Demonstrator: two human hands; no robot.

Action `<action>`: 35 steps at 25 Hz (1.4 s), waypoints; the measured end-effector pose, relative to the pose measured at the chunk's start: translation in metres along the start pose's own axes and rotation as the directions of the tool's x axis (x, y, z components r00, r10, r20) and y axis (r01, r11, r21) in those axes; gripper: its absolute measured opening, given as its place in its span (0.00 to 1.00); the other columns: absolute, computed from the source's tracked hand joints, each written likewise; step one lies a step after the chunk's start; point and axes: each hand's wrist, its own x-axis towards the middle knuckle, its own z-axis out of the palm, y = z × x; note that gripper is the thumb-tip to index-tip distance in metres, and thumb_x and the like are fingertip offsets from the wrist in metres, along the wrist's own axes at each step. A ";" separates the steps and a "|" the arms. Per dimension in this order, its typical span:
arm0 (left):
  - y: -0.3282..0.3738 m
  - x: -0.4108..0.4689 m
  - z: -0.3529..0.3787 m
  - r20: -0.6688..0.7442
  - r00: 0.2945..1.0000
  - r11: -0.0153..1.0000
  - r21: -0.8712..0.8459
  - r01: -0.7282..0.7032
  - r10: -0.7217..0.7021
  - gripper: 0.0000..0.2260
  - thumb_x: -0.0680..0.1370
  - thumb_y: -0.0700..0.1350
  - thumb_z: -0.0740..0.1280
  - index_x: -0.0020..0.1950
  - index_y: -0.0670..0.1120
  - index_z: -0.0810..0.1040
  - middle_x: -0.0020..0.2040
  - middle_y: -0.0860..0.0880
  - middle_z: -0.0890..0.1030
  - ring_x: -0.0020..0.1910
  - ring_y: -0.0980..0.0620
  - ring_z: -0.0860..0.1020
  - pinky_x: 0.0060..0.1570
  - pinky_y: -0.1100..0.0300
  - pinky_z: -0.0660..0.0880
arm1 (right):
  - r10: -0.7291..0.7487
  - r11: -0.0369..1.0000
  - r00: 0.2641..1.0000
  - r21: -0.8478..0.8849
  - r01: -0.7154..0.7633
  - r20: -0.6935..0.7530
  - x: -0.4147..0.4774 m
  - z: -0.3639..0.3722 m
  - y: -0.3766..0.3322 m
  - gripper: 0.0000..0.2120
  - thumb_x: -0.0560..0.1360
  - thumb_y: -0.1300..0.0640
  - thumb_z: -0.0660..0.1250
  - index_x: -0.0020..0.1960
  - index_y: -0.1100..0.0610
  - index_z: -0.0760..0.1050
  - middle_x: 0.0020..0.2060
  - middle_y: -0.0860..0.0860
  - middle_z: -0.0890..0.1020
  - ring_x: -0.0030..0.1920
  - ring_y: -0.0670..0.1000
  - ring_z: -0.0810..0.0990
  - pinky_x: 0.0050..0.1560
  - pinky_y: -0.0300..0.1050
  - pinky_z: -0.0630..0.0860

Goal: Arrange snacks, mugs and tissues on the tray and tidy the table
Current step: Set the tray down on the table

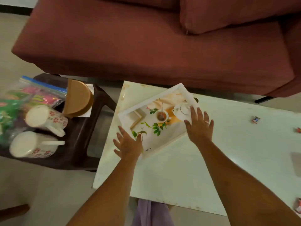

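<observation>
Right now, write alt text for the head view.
Left hand and right hand, fingers spread, rest on a white tray set askew on a table. Two mugs and snack bags sit on a stool to the left; a sofa stands behind.

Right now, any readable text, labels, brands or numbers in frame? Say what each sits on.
Nothing reads clearly.
tray: small dark mark by its near edge, too blurred to read.
snack bags: print blurred, unreadable.
candy wrapper: too small to read.
mugs: flower pattern only, no visible text.
</observation>
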 end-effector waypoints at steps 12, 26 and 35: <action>-0.016 0.069 0.063 -0.068 0.951 0.862 -0.446 0.242 -0.302 0.31 0.77 0.45 0.67 0.75 0.41 0.56 0.72 0.39 0.66 0.70 0.37 0.67 0.69 0.42 0.66 | 0.247 0.945 0.965 0.201 -0.260 0.089 0.099 0.059 0.036 0.31 0.78 0.53 0.62 0.75 0.59 0.52 0.68 0.62 0.67 0.67 0.63 0.68 0.66 0.61 0.68; 0.037 0.044 0.080 -0.069 0.994 0.795 -0.606 0.027 -0.086 0.21 0.77 0.43 0.66 0.68 0.42 0.67 0.68 0.43 0.67 0.65 0.44 0.71 0.63 0.54 0.70 | 0.735 0.504 0.674 0.605 -0.617 0.076 -0.029 0.081 0.130 0.20 0.75 0.68 0.59 0.67 0.63 0.65 0.62 0.62 0.71 0.63 0.66 0.70 0.65 0.61 0.70; 0.031 0.022 0.117 -0.104 0.995 0.884 -0.466 -0.040 -0.010 0.20 0.76 0.41 0.66 0.67 0.40 0.68 0.67 0.41 0.69 0.64 0.42 0.71 0.63 0.49 0.72 | 0.813 0.367 0.561 0.611 -0.701 0.155 -0.069 0.110 0.156 0.20 0.75 0.68 0.58 0.67 0.64 0.65 0.64 0.62 0.70 0.65 0.64 0.68 0.63 0.56 0.68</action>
